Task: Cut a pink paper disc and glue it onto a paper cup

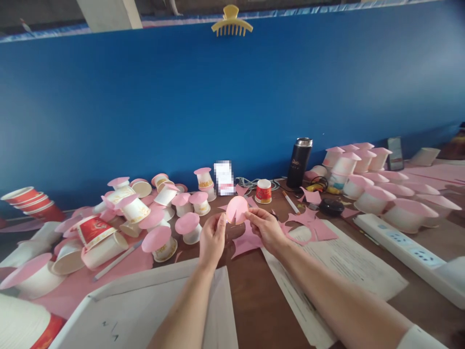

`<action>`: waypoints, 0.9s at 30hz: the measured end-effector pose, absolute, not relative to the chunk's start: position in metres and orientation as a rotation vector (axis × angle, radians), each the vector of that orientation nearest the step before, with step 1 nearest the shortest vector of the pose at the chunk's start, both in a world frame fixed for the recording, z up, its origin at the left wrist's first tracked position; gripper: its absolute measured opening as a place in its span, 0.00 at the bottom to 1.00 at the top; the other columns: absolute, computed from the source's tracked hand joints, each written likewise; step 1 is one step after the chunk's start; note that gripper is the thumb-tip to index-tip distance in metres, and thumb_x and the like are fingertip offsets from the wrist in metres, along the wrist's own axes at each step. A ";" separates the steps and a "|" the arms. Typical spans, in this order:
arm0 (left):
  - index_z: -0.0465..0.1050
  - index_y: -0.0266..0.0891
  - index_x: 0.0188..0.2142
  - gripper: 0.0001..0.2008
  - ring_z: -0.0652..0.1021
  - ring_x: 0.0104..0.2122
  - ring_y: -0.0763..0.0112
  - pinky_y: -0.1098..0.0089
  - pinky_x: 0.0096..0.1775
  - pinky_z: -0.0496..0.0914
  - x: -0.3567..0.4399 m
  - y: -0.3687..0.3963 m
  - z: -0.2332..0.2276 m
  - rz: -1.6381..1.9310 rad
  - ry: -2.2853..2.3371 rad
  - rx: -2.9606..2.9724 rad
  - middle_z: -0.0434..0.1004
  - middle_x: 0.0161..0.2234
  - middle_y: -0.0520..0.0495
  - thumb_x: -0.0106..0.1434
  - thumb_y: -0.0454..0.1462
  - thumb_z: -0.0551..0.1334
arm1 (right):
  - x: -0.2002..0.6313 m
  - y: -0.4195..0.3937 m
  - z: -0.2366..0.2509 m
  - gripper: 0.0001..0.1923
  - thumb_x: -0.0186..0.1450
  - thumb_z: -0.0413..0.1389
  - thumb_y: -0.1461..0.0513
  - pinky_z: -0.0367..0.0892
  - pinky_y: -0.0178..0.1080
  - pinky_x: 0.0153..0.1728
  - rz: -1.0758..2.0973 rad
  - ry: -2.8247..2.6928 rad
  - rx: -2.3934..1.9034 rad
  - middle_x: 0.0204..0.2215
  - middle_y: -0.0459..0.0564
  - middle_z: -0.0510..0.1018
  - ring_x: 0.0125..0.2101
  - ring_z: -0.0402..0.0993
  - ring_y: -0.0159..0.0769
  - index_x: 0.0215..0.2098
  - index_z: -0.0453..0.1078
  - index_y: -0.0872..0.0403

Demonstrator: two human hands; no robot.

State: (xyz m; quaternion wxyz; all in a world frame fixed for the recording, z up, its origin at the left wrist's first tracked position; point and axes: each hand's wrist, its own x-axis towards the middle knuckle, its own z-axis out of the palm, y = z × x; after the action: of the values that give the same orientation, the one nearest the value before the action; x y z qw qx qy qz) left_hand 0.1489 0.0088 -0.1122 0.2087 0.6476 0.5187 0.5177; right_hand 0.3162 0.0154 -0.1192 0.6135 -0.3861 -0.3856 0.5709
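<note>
Between my two hands is a pink paper circle (237, 207) with a wedge-shaped slit in its lower part. My left hand (213, 238) pinches its lower left edge between thumb and fingers. On the right edge, my right hand (266, 227) grips it with thumb and forefinger. The circle is held up above the brown table (250, 295). Behind it stands a red paper cup (263, 192), upside down. Pink paper scraps (249, 242) lie below and beside my right hand. Just left of my left hand, a white cup topped with a pink disc (189, 228) stands on the table.
Many pink-topped cups crowd the left (134, 208); more stand at the right (410, 213). A black thermos (300, 162), a phone (224, 178) and a marker (291, 202) are at the back. Printed sheets (348, 261), a power strip (407, 252) and a white board (160, 305) lie nearer.
</note>
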 end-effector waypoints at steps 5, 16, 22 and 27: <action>0.75 0.38 0.34 0.23 0.77 0.32 0.67 0.71 0.35 0.68 0.154 0.004 -0.105 1.328 1.403 1.709 0.78 0.29 0.49 0.66 0.52 0.52 | 0.317 0.017 -0.123 0.16 0.52 0.67 0.54 0.47 0.30 0.18 1.268 -0.871 -0.907 0.18 0.39 0.65 0.18 0.54 0.22 0.31 0.72 0.56; 0.76 0.38 0.30 0.17 0.74 0.29 0.69 0.72 0.33 0.65 0.151 0.012 -0.117 1.285 1.458 1.560 0.78 0.27 0.50 0.59 0.50 0.61 | 0.314 0.017 -0.127 0.19 0.51 0.66 0.50 0.45 0.30 0.17 1.319 -0.943 -0.902 0.16 0.38 0.62 0.16 0.52 0.22 0.29 0.71 0.55; 0.75 0.38 0.30 0.17 0.66 0.21 0.75 0.73 0.26 0.59 0.153 0.012 -0.118 1.257 1.399 1.442 0.70 0.20 0.53 0.57 0.51 0.62 | 0.314 0.015 -0.127 0.21 0.52 0.64 0.46 0.44 0.32 0.16 1.303 -1.037 -0.942 0.14 0.38 0.62 0.15 0.52 0.23 0.24 0.68 0.55; 0.72 0.38 0.27 0.19 0.60 0.17 0.78 0.74 0.21 0.53 0.155 0.013 -0.121 1.224 1.305 1.340 0.60 0.15 0.57 0.56 0.52 0.63 | 0.314 0.014 -0.126 0.22 0.51 0.64 0.46 0.44 0.32 0.17 1.305 -1.050 -0.967 0.14 0.38 0.62 0.15 0.52 0.23 0.23 0.67 0.55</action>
State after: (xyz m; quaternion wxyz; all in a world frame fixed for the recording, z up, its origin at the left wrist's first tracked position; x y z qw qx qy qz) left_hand 0.1546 0.0125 -0.1211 0.4379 0.5389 0.5249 0.4923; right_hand 0.3137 0.0142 -0.1257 0.5676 -0.4118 -0.4469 0.5555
